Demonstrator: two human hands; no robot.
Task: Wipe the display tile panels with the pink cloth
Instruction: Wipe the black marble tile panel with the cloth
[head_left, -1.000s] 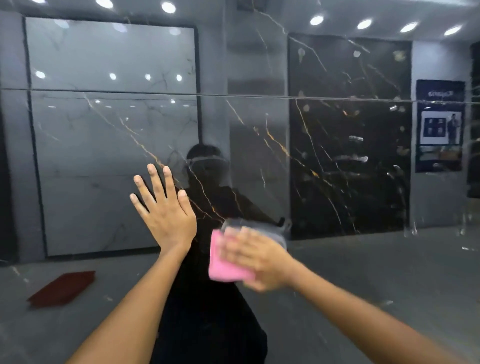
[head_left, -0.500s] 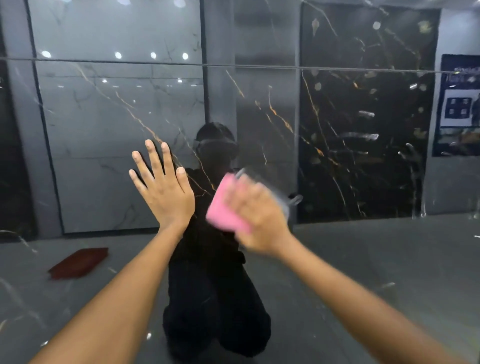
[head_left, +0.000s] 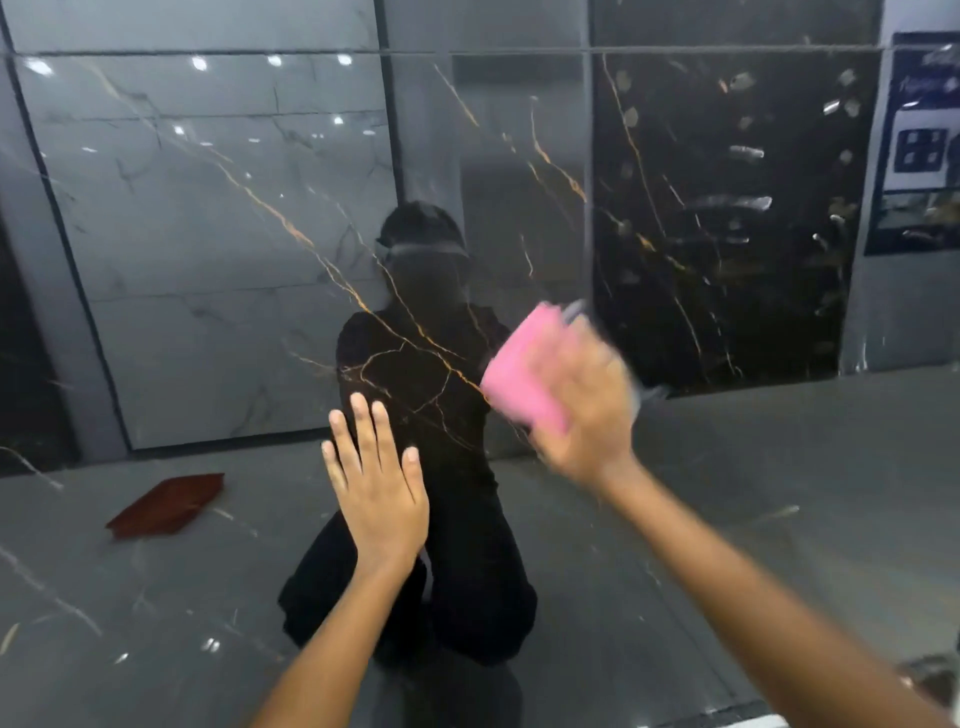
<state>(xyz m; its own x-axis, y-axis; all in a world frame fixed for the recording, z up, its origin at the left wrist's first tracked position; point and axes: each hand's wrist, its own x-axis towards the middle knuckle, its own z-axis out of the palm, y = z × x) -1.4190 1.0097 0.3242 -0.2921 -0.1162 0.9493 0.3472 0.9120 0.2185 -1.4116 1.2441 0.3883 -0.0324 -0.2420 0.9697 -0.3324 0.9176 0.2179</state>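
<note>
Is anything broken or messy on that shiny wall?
Nothing looks broken. The gold lines on the glossy dark marble tile panel are its veining, not cracks. The one stray thing is a flat reddish-brown piece, seen in the panel's reflection, lying askew on the grey floor.

Left hand (head_left: 376, 499) flat, fingers spread; right hand (head_left: 587, 410) blurred.

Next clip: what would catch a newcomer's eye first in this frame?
The pink cloth, right of center, pressed to the glossy dark tile panel under the blurred right hand. Beside it, lower center, the left hand lies flat on the panel with straight fingers. The panel shows gold veins and mirrors a dark figure, with a red-brown flat object reflected at lower left.
</note>
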